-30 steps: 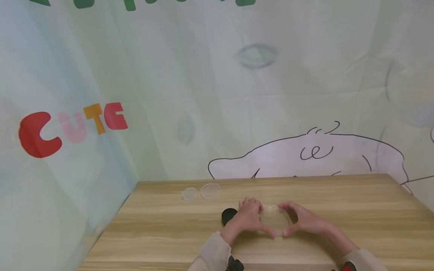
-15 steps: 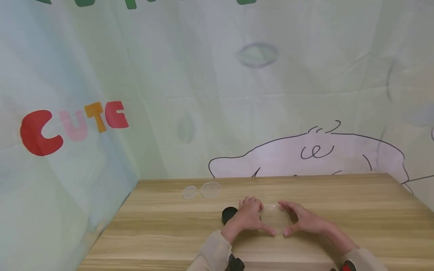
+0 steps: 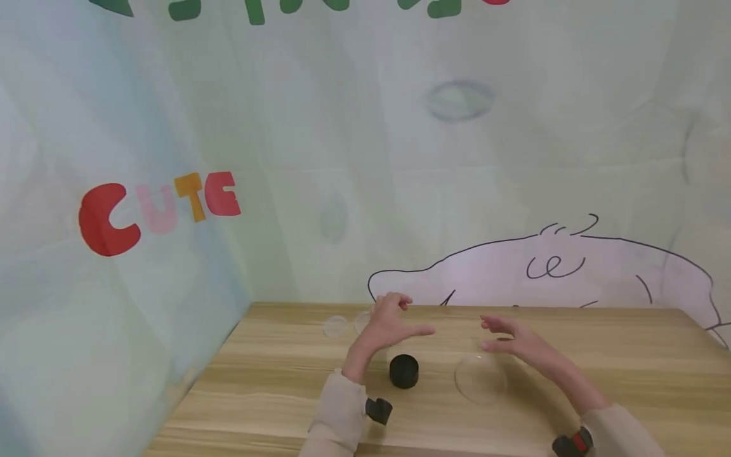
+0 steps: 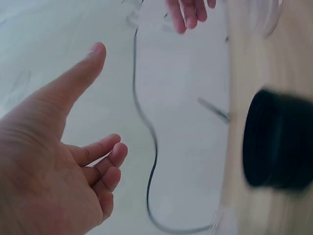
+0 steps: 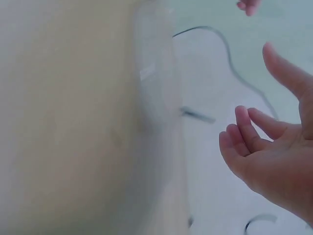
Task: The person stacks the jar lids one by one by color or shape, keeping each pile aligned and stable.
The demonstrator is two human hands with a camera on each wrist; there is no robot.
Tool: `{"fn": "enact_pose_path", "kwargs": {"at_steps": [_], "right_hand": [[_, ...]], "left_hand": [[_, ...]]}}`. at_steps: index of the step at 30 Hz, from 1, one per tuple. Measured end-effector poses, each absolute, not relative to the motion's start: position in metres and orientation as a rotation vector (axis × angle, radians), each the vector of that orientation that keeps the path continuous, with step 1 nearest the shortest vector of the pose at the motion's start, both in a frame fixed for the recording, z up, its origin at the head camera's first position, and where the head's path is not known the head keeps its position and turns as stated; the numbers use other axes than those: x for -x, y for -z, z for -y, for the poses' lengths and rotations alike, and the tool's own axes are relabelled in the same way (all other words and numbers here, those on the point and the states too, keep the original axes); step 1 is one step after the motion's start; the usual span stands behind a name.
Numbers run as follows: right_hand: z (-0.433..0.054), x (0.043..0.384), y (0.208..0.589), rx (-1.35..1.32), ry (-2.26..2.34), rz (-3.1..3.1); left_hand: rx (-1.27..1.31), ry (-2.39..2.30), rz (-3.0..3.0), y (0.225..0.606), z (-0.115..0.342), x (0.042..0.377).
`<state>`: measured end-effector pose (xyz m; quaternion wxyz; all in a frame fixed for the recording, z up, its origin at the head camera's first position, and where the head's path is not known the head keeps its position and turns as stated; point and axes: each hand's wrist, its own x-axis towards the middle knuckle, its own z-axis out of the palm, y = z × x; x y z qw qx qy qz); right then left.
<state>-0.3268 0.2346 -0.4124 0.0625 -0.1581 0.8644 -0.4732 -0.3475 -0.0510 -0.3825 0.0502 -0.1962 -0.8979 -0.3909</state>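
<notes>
Both hands are raised above the table with nothing in them. My left hand (image 3: 389,325) is spread, thumb pointing right, over the area behind a black round cap-like cylinder (image 3: 403,372). The left wrist view shows that hand (image 4: 58,152) with loosely bent fingers, and the black cylinder (image 4: 281,139) apart from it at the right. My right hand (image 3: 516,341) hovers behind and to the right of a clear round container (image 3: 481,381) standing on the table. In the right wrist view, the hand (image 5: 274,147) has relaxed fingers, and the blurred clear container (image 5: 155,73) stands left of it.
Toward the back left of the wooden table (image 3: 274,381) lie two clear discs, one in full sight (image 3: 335,326) and a second disc (image 3: 362,322) partly covered by the left hand. A printed cloth backdrop (image 3: 354,178) hangs behind and along the left side.
Both hands have let go of the clear container and risen up and apart, the left hand farther back and left. The black cylinder, partly covered before, now shows fully. The head view has shifted slightly.
</notes>
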Motion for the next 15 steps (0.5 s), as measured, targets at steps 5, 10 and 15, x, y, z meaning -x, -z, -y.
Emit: {"fn": "enact_pose_path", "kwargs": {"at_steps": [5, 10, 15], "right_hand": [[-0.198, 0.353, 0.388, 0.448, 1.469, -2.599], [-0.157, 0.375, 0.383, 0.383, 1.623, -2.469], [-0.122, 0.388, 0.400, 0.288, 1.789, -2.338]], "left_hand": [[0.452, 1.333, 2.661, 0.378, 0.094, 0.361], [0.313, 1.502, 2.658, 0.386, 0.126, 0.368], [0.215, 1.481, 2.686, 0.401, 0.138, 0.374]]}}
